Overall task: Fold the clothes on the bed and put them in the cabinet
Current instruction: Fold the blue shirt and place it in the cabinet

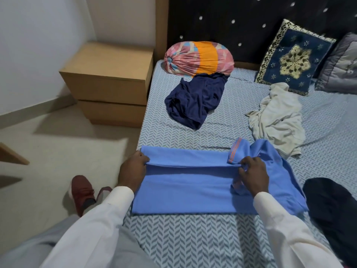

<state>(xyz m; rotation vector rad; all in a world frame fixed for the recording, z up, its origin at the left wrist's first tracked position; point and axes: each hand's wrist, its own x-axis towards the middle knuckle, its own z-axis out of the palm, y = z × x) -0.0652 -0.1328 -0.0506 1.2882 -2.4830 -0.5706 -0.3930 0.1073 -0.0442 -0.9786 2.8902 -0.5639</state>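
Observation:
A light blue shirt (pixel 185 186) with orange-striped cuffs lies flat across the near part of the bed (pixel 212 238), partly folded lengthwise. My left hand (pixel 133 169) pinches the folded edge at its left end. My right hand (pixel 253 173) grips the same fold near the sleeve and collar at the right. A crumpled navy garment (pixel 195 101) lies further up the bed. To the right of it lies a rumpled white garment (pixel 278 117). A dark garment (pixel 334 206) sits at the right edge, beside the blue shirt.
A pink and orange bolster (pixel 199 58), a blue embroidered cushion (pixel 293 57) and a grey pillow (pixel 342 64) rest against the dark headboard. A brown two-drawer bedside cabinet (pixel 110 84) stands left of the bed. My red shoe (pixel 81 192) is on the floor.

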